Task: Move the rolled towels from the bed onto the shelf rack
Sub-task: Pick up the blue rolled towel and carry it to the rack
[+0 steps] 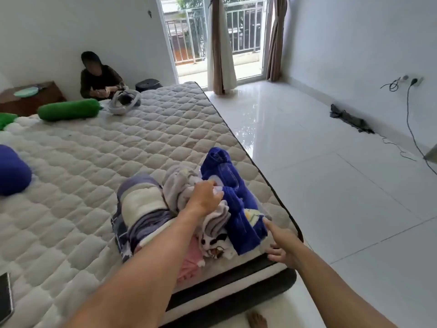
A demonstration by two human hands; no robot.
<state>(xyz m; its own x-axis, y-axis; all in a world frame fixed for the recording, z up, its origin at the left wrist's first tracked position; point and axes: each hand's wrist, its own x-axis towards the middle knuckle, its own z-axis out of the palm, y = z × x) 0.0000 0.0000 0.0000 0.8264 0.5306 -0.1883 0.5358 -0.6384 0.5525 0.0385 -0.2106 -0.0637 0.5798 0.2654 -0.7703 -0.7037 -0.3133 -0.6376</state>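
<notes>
At the far left edge a dark phone (5, 295) lies flat on the bed (94, 162), and a blue bolster (13, 170) rests further up the quilted mattress. Beyond it a green bolster (68, 110) lies near the head of the bed, beside a wooden side surface (30, 98) that carries a pale green plate (25, 92). A person in dark clothes (99, 78) sits against the wall there, with a white headset-like object (124, 100) on the mattress in front of them.

The rolled towels are heaped together at the near right corner of the bed. Leftmost is a purple and cream striped towel (139, 209), lying on its side. Just beside it is a grey towel (182, 185), and my left hand (205, 197) is clenched on its fabric from above, fingers curled into the folds. Under my forearm a pink towel (189, 261) and a black-and-white patterned towel (212, 242) show through. To the right of these a deep blue towel (234, 192) lies loose along the mattress edge. My right hand (281, 245) is released, fingers spread, the forefinger just touching the blue towel's lower end.

Further right the white tiled floor (331, 185) is bare and glossy, with a dark cloth (350, 118) by the wall and a black cable (411, 114) hanging from a wall socket (415, 80).
</notes>
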